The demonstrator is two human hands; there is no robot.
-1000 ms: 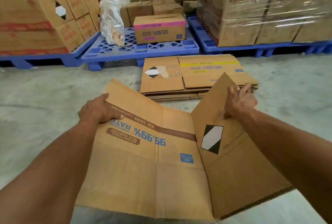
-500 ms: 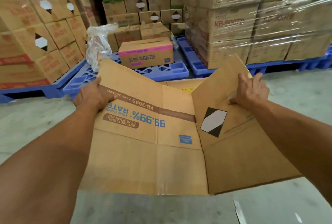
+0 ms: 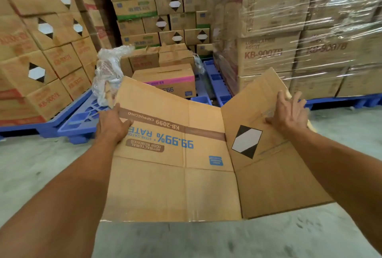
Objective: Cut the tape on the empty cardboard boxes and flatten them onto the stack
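Note:
A flattened brown cardboard box [image 3: 175, 175] with blue "99.99% RATE" print and a black-and-white diamond label is held up in front of me over the concrete floor. My left hand [image 3: 112, 122] grips its far left edge. My right hand [image 3: 288, 111] grips the far edge of the right panel, which tilts upward along a fold. The held box hides the floor stack of flattened boxes. Behind it, a closed box with a pink stripe [image 3: 171, 81] sits on a blue pallet [image 3: 80, 120].
A crumpled clear plastic bag [image 3: 108, 71] stands on the blue pallet at the left. Stacked cartons [image 3: 37, 59] fill the left side, shrink-wrapped cartons [image 3: 299, 30] the right, on another blue pallet [image 3: 341, 100]. More boxes line the back wall.
The view has tilted up and moved closer to the pallets. The flattened box has risen with both hands and now covers the stack of flattened boxes seen on the floor earlier.

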